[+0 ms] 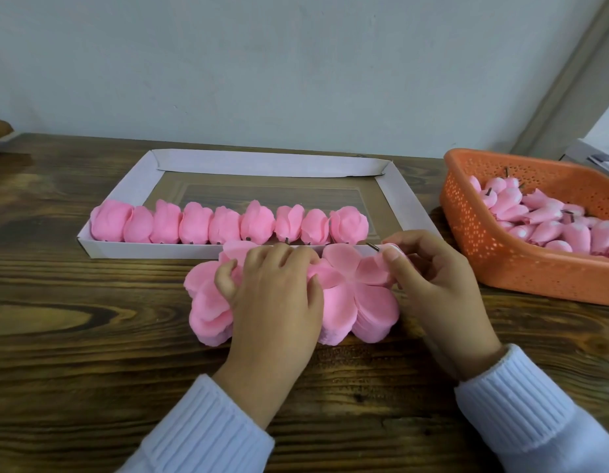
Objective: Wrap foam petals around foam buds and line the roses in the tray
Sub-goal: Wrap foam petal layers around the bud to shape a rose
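Note:
Two stacks of pink foam petal sheets (361, 302) lie side by side on the wooden table in front of me. My left hand (275, 295) rests on the left stack, with its fingers curled over the petals. My right hand (432, 271) pinches a foam bud with a dark stem (373, 246) just above the right stack; the bud itself is mostly hidden by the fingers. A white cardboard tray (412, 203) behind the stacks holds a row of several finished pink roses (228, 223) along its near wall.
An orange perforated basket (501, 264) at the right holds several pink foam buds (548, 220) with dark stems. Bare wooden table (74, 319) spreads to the left and in front. A pale wall stands behind the table.

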{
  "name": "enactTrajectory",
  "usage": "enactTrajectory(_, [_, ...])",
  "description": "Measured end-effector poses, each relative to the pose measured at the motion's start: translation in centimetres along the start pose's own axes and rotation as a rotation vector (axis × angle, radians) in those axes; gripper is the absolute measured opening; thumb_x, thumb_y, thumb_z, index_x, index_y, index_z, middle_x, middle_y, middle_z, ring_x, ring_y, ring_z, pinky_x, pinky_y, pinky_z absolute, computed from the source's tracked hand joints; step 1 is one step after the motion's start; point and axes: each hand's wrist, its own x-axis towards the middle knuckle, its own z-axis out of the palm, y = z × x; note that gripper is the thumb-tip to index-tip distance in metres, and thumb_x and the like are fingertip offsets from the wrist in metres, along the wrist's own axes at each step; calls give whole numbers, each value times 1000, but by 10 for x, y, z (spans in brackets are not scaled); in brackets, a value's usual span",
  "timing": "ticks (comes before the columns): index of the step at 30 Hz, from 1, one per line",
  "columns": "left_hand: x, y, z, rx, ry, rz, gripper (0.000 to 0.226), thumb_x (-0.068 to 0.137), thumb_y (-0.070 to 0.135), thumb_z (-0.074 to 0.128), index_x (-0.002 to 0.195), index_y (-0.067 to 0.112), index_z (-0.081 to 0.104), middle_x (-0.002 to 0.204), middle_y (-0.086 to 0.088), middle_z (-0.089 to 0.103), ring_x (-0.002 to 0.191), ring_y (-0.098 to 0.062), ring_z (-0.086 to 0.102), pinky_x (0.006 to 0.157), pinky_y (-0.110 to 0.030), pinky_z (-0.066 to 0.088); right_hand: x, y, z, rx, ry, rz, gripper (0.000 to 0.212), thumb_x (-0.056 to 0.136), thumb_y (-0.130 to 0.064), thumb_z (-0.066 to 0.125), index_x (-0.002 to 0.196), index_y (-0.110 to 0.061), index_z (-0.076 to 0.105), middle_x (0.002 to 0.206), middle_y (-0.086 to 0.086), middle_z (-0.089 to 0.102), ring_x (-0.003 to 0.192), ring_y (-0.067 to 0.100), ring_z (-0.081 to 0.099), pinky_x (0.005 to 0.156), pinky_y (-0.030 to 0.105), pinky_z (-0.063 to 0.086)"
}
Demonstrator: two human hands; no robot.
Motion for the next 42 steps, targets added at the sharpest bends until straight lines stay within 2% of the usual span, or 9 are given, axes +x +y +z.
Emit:
enactTrajectory(3, [0,0,0,-16,27,-3,17,78,21,62,92,30,65,100,10,58,105,-19,51,94,-43,19,0,0,0,-8,1,-1,21,80,-45,60,95,-32,67,91,-12,70,82,9,67,66,21,53])
enactTrajectory(9, [-1,1,-1,-25,43,4,11,77,25,50,79,30,59,82,15,60,95,-17,55,91,-38,16,0,0,0,-9,7,4,22,80,-47,60,95,-33,67,90,-12,71,81,8,67,66,22,52])
enactTrajectory(16, [1,0,0,6,40,8,30,80,23,65,109,30,66,96,12,67,104,-20,56,95,-43,19,0,1,0,-1,-3,-7,19,81,-45,61,95,-34,68,91,-12,70,81,7,67,66,20,52])
enactTrajectory(21, [2,-2,-2,5,87,45,15,77,19,67,86,31,69,82,13,67,94,-19,60,91,-38,20,1,1,-1,3,-6,-9,17,82,-44,61,94,-34,68,91,-11,70,79,6,66,65,20,52])
enactTrajectory(26, [4,-3,-2,-17,134,70,14,73,14,72,79,25,65,71,10,62,81,-22,61,85,-37,24,1,1,-1,-9,-13,-14,17,82,-43,61,94,-35,68,93,-12,71,82,8,67,67,22,52])
enactTrajectory(32, [4,-2,-2,-27,153,119,13,74,18,74,74,23,62,74,9,61,79,-20,58,81,-36,24,0,0,-2,-18,-30,-23,19,80,-43,64,95,-33,67,94,-11,70,87,11,67,73,29,55])
enactTrajectory(37, [4,2,-4,-230,131,225,11,87,16,64,78,15,58,64,9,57,59,-14,52,69,-36,39,-2,-3,-2,-12,-75,-49,22,73,-38,74,91,-29,65,92,-8,69,85,10,65,74,33,55])
enactTrajectory(40, [2,5,-4,-503,82,199,11,94,15,57,84,14,51,66,9,57,60,-7,55,55,-21,43,-3,-5,-2,18,-102,-71,21,74,-34,76,90,-27,65,91,-7,68,84,12,64,70,38,54])
enactTrajectory(42, [1,7,-4,-639,93,144,11,94,17,54,86,18,47,65,13,54,62,1,54,55,-11,39,-4,-7,-2,34,-105,-93,22,73,-34,76,91,-25,65,92,-5,68,84,13,64,70,41,53])
